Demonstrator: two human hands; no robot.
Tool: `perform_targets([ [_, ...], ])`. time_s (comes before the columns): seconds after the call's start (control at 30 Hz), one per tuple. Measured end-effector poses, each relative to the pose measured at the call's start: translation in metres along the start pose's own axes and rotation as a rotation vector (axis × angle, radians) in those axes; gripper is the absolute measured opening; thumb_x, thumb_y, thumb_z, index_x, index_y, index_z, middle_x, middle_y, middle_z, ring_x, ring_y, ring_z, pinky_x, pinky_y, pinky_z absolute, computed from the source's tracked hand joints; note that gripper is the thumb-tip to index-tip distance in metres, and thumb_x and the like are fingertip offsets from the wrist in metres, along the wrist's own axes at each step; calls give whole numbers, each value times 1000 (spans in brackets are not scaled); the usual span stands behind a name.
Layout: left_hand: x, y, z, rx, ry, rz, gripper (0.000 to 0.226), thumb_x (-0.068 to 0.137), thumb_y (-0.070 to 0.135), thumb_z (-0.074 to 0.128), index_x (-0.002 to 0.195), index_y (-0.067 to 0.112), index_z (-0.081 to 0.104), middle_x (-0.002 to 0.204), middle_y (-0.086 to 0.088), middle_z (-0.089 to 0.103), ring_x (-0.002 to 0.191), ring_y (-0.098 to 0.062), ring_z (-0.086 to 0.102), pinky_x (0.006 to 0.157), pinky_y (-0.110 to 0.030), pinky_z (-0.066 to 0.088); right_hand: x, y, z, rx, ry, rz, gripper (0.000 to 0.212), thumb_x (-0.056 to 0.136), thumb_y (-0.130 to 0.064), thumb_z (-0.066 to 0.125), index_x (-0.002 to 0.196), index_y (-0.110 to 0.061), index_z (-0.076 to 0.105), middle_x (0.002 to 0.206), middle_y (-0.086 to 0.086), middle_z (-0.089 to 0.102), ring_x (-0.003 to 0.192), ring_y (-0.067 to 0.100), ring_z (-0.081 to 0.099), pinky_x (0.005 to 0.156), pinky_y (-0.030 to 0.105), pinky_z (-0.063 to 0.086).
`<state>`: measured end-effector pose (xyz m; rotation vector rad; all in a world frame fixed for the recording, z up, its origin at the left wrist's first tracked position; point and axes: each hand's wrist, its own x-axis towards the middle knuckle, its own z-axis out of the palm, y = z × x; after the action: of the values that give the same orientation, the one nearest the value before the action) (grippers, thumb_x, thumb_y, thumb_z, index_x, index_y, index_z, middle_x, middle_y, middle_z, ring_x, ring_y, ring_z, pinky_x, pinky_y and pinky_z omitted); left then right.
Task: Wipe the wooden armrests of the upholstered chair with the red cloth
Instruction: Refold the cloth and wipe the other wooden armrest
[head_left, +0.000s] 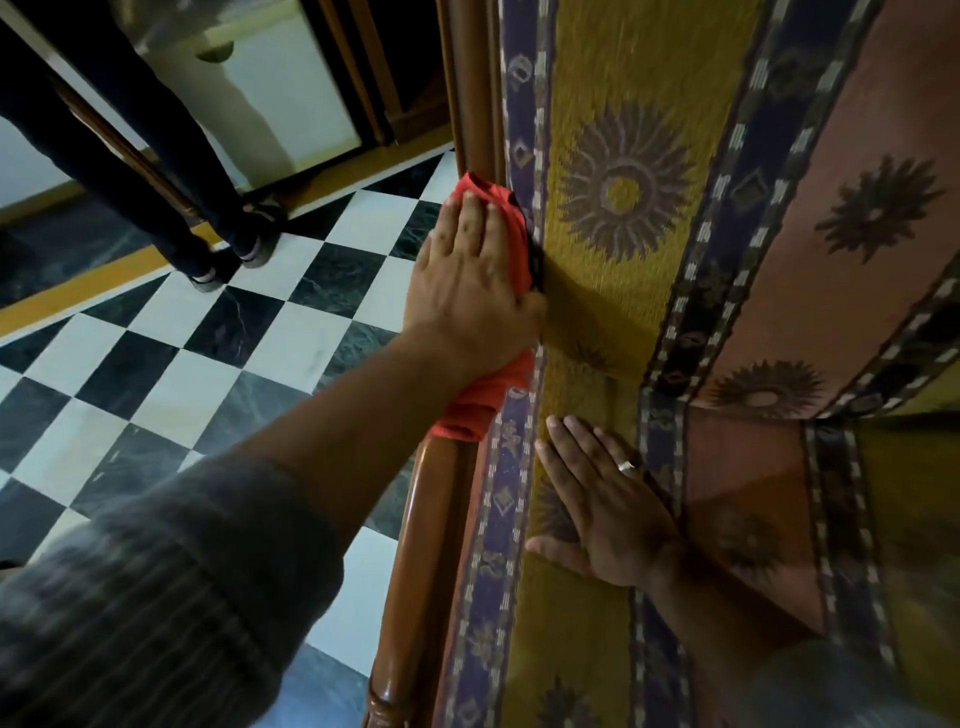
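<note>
The upholstered chair (623, 322) fills the right half of the view, in yellow, purple and pink fabric with sun patterns. Its polished wooden armrest (421, 545) runs along the chair's left side from top to bottom of the frame. My left hand (467, 291) lies flat on the red cloth (475, 400), pressing it onto the armrest about midway along; the cloth shows beyond my fingertips and below my wrist. My right hand (608, 509), with a ring on one finger, rests flat with fingers spread on the yellow fabric just right of the armrest, holding nothing.
A black-and-white checkered tile floor (208, 364) lies to the left of the chair. Another person's legs in dark trousers and shoes (228, 254) stand on it at the upper left, by a wooden-framed doorway (363, 104).
</note>
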<state>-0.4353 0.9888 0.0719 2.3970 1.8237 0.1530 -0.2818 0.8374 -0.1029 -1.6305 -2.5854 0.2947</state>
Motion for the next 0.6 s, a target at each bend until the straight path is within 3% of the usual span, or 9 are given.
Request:
perform_targets([
  [0.27, -3, 0, -3, -17, -8, 11, 99, 82, 56, 49, 157, 6, 8, 166, -17, 6, 154, -32, 2, 125, -43, 7, 1, 1, 1, -15, -40, 5, 108, 82, -87, 29, 157, -10, 14, 167, 11, 2, 155, 26, 2, 121, 49, 12],
  [0.5, -55, -11, 2, 22, -55, 114, 98, 83, 62, 34, 157, 8, -2, 167, -15, -8, 154, -28, -11, 122, -42, -4, 0, 1, 0, 3, -16, -15, 108, 82, -86, 35, 156, -9, 20, 167, 13, 9, 154, 29, 8, 120, 51, 18],
  [0.6, -39, -16, -11, 52, -57, 136, 95, 81, 64, 38, 154, 7, 18, 166, -20, 3, 154, -31, -3, 123, -45, 3, -1, 1, 4, 5, 15, -10, 108, 82, -86, 37, 156, -9, 21, 167, 12, 10, 154, 29, 10, 120, 51, 20],
])
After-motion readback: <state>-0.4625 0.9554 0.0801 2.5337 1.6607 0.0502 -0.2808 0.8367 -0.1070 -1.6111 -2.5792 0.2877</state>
